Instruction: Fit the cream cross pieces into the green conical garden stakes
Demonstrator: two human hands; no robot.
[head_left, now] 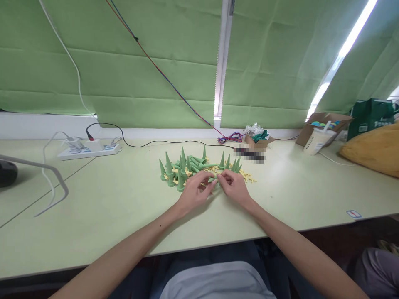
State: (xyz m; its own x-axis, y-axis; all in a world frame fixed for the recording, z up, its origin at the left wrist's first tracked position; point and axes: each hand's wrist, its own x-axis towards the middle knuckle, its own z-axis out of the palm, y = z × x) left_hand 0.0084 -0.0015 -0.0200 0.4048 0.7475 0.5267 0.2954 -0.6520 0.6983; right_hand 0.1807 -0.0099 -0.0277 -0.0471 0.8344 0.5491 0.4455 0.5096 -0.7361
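Note:
My left hand point(198, 187) is closed in a pinch around a small green plastic piece point(211, 180), which looks like one of the green cones. Close beside it, my right hand point(233, 185) also pinches, its fingertips meeting at the end of that piece. What the right fingers grip is too small to make out. Several green plastic cones point(169, 166) stand upright behind and left of my hands, with small yellow plastic pieces point(187, 172) on or against some of them. More green cones point(228, 161) stand just behind my right hand. Loose yellow pieces point(249, 177) lie to its right.
A white power strip point(90, 151) with plugs and cables is at the back left. Behind the cones sits a small cardboard box point(258, 142) near coiled wires point(230, 138). Farther right are a drink cup point(318, 140), a larger cardboard box point(304, 133) and a yellow cloth item point(372, 150).

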